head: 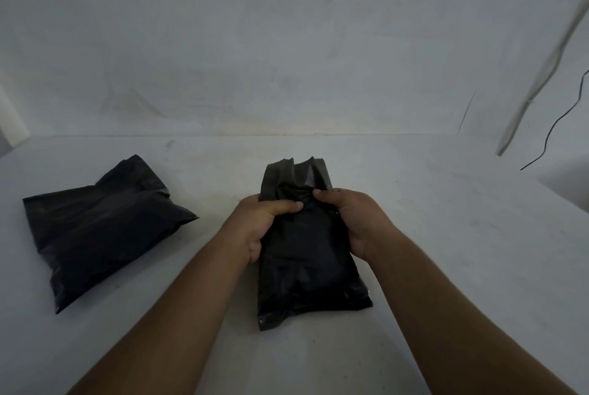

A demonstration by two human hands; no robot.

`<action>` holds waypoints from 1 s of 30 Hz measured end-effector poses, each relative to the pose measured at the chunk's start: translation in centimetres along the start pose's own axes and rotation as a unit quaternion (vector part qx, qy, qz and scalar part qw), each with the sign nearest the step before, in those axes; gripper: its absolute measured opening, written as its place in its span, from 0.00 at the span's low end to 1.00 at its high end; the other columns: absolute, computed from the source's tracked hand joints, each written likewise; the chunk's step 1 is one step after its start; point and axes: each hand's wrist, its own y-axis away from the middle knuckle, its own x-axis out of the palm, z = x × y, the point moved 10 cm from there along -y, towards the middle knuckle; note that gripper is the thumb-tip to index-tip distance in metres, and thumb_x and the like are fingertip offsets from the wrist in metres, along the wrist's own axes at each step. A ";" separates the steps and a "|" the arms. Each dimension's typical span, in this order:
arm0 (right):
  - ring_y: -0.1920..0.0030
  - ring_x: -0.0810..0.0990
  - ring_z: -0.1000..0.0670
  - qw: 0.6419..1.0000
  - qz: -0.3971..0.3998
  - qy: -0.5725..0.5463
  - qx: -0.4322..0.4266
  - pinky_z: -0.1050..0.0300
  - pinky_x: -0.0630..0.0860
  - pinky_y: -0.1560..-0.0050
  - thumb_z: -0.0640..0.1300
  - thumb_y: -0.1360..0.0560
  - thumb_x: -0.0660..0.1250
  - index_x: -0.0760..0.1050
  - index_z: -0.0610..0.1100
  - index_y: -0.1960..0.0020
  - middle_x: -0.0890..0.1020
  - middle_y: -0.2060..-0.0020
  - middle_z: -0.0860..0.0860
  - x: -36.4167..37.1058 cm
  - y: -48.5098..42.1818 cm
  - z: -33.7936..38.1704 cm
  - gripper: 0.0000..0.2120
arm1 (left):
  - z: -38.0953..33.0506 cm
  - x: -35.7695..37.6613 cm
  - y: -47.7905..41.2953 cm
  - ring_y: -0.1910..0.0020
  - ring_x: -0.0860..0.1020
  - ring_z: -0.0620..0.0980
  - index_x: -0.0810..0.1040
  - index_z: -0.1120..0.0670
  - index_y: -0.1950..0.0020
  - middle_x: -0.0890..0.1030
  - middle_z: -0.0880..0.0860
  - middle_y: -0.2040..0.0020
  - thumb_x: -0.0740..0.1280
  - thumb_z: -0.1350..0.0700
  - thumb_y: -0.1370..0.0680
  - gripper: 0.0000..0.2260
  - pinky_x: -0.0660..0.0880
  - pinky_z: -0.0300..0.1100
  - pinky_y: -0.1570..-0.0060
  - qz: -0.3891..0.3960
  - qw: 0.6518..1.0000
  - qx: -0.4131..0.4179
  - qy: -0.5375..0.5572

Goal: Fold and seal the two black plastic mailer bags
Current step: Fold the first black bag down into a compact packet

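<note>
At centre frame a stuffed black mailer bag (pixel 306 254) lay lengthwise on the white table (pixel 446 251), its open flap end pointing up-frame — the left hand (pixel 258 222) and right hand (pixel 353 219) gripped its sides, fingers curled, thumbs pressed on top. A second black mailer bag (pixel 102 229) lay at left, untouched.

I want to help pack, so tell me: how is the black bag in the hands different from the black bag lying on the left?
The middle bag is gripped near its far end by the left hand and right hand; the left bag lies untouched. The middle bag points straight away; the left bag sits askew. Both are black plastic on the table.
</note>
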 end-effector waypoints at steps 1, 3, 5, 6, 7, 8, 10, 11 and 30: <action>0.50 0.86 0.39 1.000 0.003 -0.002 0.001 0.45 0.82 0.45 0.40 0.26 0.72 0.82 0.33 0.45 0.86 0.51 0.37 -0.1 0.1 -0.1 0.13 | 0.1 0.2 0.1 0.51 0.85 0.62 0.84 0.61 0.46 0.86 0.63 0.51 0.77 0.62 0.31 0.14 0.80 0.59 0.45 0.006 1.000 0.000 -0.002; 0.46 0.85 0.39 1.000 0.017 -0.002 0.004 0.43 0.80 0.41 0.42 0.26 0.73 0.82 0.33 0.44 0.85 0.48 0.38 0.0 0.1 -0.2 0.15 | 0.0 0.3 0.1 0.51 0.85 0.61 0.85 0.60 0.47 0.86 0.61 0.52 0.79 0.58 0.32 0.15 0.80 0.58 0.44 0.006 1.000 0.009 -0.009; 0.44 0.84 0.38 0.999 0.042 -0.001 0.020 0.43 0.78 0.38 0.45 0.26 0.74 0.81 0.34 0.42 0.84 0.46 0.37 0.3 0.2 -0.7 0.18 | -0.3 0.2 0.1 0.53 0.85 0.60 0.85 0.59 0.49 0.87 0.60 0.53 0.80 0.54 0.32 0.16 0.81 0.55 0.46 -0.002 0.999 0.024 -0.023; 0.43 0.83 0.38 0.998 0.051 -0.002 0.029 0.42 0.78 0.38 0.45 0.27 0.74 0.80 0.34 0.41 0.84 0.46 0.37 0.5 0.3 -0.9 0.20 | -0.3 0.2 0.1 0.53 0.86 0.59 0.86 0.59 0.49 0.87 0.59 0.54 0.79 0.53 0.31 0.15 0.81 0.53 0.47 -0.007 0.999 0.028 -0.028; 0.43 0.83 0.37 0.998 0.055 -0.002 0.034 0.42 0.78 0.38 0.45 0.28 0.75 0.79 0.33 0.39 0.84 0.46 0.36 0.6 0.2 -1.1 0.22 | -0.4 0.2 0.0 0.53 0.86 0.59 0.85 0.59 0.49 0.87 0.59 0.54 0.78 0.53 0.30 0.13 0.82 0.53 0.48 -0.010 0.999 0.031 -0.033; 0.43 0.83 0.36 0.998 0.053 0.000 0.032 0.41 0.78 0.39 0.44 0.28 0.75 0.78 0.32 0.39 0.84 0.46 0.36 0.6 0.2 -1.2 0.23 | -0.4 0.2 -0.1 0.53 0.85 0.59 0.85 0.59 0.49 0.87 0.59 0.54 0.77 0.55 0.29 0.12 0.82 0.53 0.49 -0.014 0.999 0.031 -0.037; 0.46 0.84 0.36 0.999 0.032 0.007 0.022 0.42 0.81 0.43 0.41 0.29 0.75 0.77 0.32 0.39 0.85 0.49 0.36 0.2 0.0 -1.1 0.21 | -0.3 0.1 -0.3 0.54 0.85 0.60 0.85 0.59 0.49 0.86 0.61 0.54 0.74 0.59 0.27 0.09 0.82 0.52 0.51 -0.020 0.998 0.032 -0.049; 0.49 0.85 0.37 1.000 0.023 0.009 0.019 0.43 0.82 0.47 0.40 0.28 0.74 0.78 0.32 0.41 0.85 0.50 0.36 0.1 0.0 -1.0 0.18 | -0.3 0.0 -0.4 0.56 0.85 0.59 0.84 0.60 0.48 0.86 0.61 0.54 0.72 0.61 0.27 0.08 0.82 0.51 0.53 -0.022 0.998 0.033 -0.053; 0.63 0.80 0.48 0.987 -0.128 0.047 -0.089 0.54 0.80 0.61 0.42 0.24 0.71 0.78 0.39 0.51 0.83 0.61 0.44 -2.5 -0.2 1.2 0.06 | 0.0 -0.3 -1.2 0.53 0.85 0.60 0.83 0.57 0.44 0.86 0.60 0.53 0.77 0.62 0.31 0.16 0.82 0.54 0.51 -0.010 0.999 0.016 -0.040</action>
